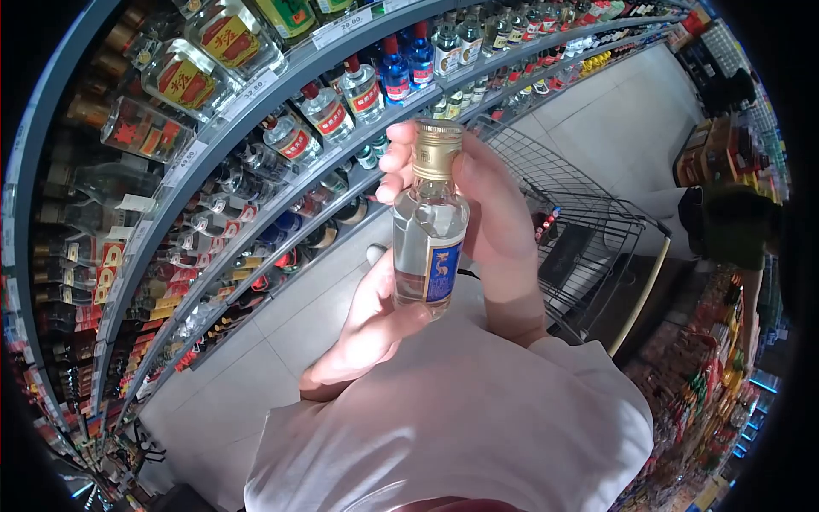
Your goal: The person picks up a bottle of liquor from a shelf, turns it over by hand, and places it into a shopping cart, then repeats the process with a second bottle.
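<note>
The small glass bottle (429,230) stood upright between both hands, held up in front of the person's white shirt (461,427). The left hand (371,320) was closed around its base from below, thumb pressed against the lower glass beside the blue label (444,271). The right hand (490,205) wrapped the neck from behind, its fingertips (394,162) curling round just beside the gold screw cap (438,149), which was on the bottle. Clear liquid filled the bottle up to the shoulder.

Behind the hands ran long store shelves (256,94) packed with liquor: clear bottles with red labels (328,111), blue bottles (405,64) further along, and larger boxed or square bottles on the upper tier. Price tags (337,26) lined the shelf edges. A wire shopping cart (589,213) stood on the pale tiled floor (631,119) just beyond the right hand; what lay in its basket could not be made out.
</note>
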Available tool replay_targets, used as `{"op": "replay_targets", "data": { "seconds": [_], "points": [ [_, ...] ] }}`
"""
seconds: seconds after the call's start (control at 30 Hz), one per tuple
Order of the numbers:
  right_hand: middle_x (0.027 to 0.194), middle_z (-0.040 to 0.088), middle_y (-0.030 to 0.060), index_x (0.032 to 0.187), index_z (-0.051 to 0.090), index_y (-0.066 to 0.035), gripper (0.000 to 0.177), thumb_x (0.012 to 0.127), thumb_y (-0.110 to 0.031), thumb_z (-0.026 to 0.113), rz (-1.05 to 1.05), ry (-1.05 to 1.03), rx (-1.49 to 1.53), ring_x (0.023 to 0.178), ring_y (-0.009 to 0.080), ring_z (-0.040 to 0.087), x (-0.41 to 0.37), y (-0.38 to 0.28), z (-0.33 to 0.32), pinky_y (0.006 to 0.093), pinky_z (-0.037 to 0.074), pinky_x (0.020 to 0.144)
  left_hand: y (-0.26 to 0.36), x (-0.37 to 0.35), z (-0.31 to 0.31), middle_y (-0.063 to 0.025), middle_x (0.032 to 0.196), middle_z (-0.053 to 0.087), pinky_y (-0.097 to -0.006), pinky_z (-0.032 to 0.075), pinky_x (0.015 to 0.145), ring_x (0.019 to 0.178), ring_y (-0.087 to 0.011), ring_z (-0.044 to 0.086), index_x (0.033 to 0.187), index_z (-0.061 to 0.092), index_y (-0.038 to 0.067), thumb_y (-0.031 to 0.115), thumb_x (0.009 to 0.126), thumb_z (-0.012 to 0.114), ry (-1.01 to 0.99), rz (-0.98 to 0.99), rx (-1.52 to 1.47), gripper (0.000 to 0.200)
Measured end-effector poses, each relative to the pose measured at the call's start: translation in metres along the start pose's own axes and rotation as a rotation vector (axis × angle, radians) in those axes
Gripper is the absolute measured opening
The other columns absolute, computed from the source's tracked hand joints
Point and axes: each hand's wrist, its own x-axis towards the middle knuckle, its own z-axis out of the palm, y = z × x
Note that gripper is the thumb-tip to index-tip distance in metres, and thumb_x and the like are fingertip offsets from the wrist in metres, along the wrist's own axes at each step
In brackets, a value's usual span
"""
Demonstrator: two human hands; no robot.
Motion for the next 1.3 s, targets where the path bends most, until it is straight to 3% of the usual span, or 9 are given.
{"op": "replay_targets", "data": {
  "seconds": [0.2,0.37,0.53,0.73,0.8,0.83,1.2,1.27,1.3],
  "points": [
    [0.107,0.069,0.0108,0.141,0.050,0.001,0.054,0.101,-0.034,0.060,-0.043,-0.062,0.025,0.102,0.0176,0.067,0.001,0.008,-0.007,0.0327,0.055,0.087,0.011,0.002,0.015,-0.0071,0.131,0.054,-0.0344,0.046,0.097,0.118,-0.0175,0.056,0.152,0.030,0.000,-0.006,0.074,0.065,0.009,-0.143,0.049,0.085],
    [0.110,0.064,0.0144,0.147,0.041,0.002,0.064,0.102,-0.040,0.057,0.041,-0.031,0.049,0.102,0.0223,0.065,0.001,0.005,-0.003,0.0345,0.055,0.086,0.005,0.011,0.015,-0.0175,0.139,0.050,-0.0422,0.048,0.099,0.117,-0.0273,0.059,0.154,0.024,-0.001,0.020,0.096,0.054,-0.001,-0.009,-0.078,0.069],
    [0.109,0.065,0.0177,0.151,0.037,-0.003,0.057,0.106,-0.036,0.047,-0.048,0.028,0.044,0.098,0.0244,0.068,0.002,0.002,0.001,0.0366,0.057,0.085,0.001,0.007,0.029,-0.0195,0.139,0.052,-0.0422,0.054,0.094,0.110,-0.0315,0.064,0.150,0.032,0.000,0.059,0.092,0.060,0.126,0.028,0.054,0.087],
    [0.109,0.068,0.0180,0.150,0.037,-0.002,0.056,0.106,-0.035,0.045,-0.126,0.049,-0.096,0.098,0.0250,0.069,0.001,0.002,0.003,0.0362,0.058,0.084,-0.006,0.007,0.018,-0.0196,0.139,0.050,-0.0414,0.054,0.096,0.116,-0.0302,0.063,0.150,0.030,-0.001,0.042,0.094,0.067,0.170,0.200,0.275,0.080],
    [0.109,0.068,0.0178,0.149,0.037,-0.001,0.056,0.106,-0.035,0.045,-0.177,0.038,-0.165,0.098,0.0250,0.069,0.001,0.002,0.000,0.0354,0.058,0.083,-0.004,0.008,0.012,-0.0181,0.141,0.051,-0.0385,0.047,0.104,0.123,-0.0245,0.058,0.152,0.027,-0.003,-0.007,0.089,0.056,0.004,0.328,0.343,0.070],
    [0.108,0.068,0.0170,0.149,0.038,0.000,0.056,0.106,-0.036,0.046,-0.168,0.016,-0.177,0.098,0.0242,0.069,0.002,0.002,-0.002,0.0348,0.058,0.081,-0.007,0.007,0.011,-0.0181,0.139,0.053,-0.0363,0.050,0.100,0.124,-0.0238,0.059,0.149,0.031,-0.004,-0.012,0.086,0.056,0.102,0.331,0.441,0.069],
    [0.110,0.066,0.0080,0.144,0.043,0.002,0.043,0.108,-0.021,0.048,0.006,0.007,0.125,0.097,0.0123,0.065,-0.003,-0.008,-0.005,0.0249,0.052,0.081,0.014,0.014,0.022,-0.0167,0.112,0.072,-0.0325,0.056,0.088,0.098,-0.0204,0.072,0.142,0.054,0.000,-0.009,0.069,0.066,0.272,0.300,0.980,0.075],
    [0.111,0.066,0.0076,0.145,0.042,0.002,0.043,0.108,-0.020,0.047,0.070,0.248,0.014,0.096,0.0124,0.065,-0.001,-0.008,0.005,0.0245,0.052,0.080,0.016,0.017,0.025,-0.0154,0.111,0.072,-0.0322,0.056,0.087,0.098,-0.0202,0.072,0.140,0.056,0.002,-0.009,0.066,0.066,0.303,0.279,0.998,0.075],
    [0.113,0.065,0.0069,0.144,0.044,0.002,0.042,0.108,-0.020,0.048,-0.049,-0.060,0.142,0.099,0.0119,0.064,0.001,0.004,-0.024,0.0245,0.051,0.082,0.017,0.017,0.024,-0.0152,0.111,0.073,-0.0320,0.056,0.087,0.097,-0.0202,0.072,0.139,0.057,0.002,-0.009,0.066,0.066,0.302,0.276,1.009,0.075]
  ]
}}
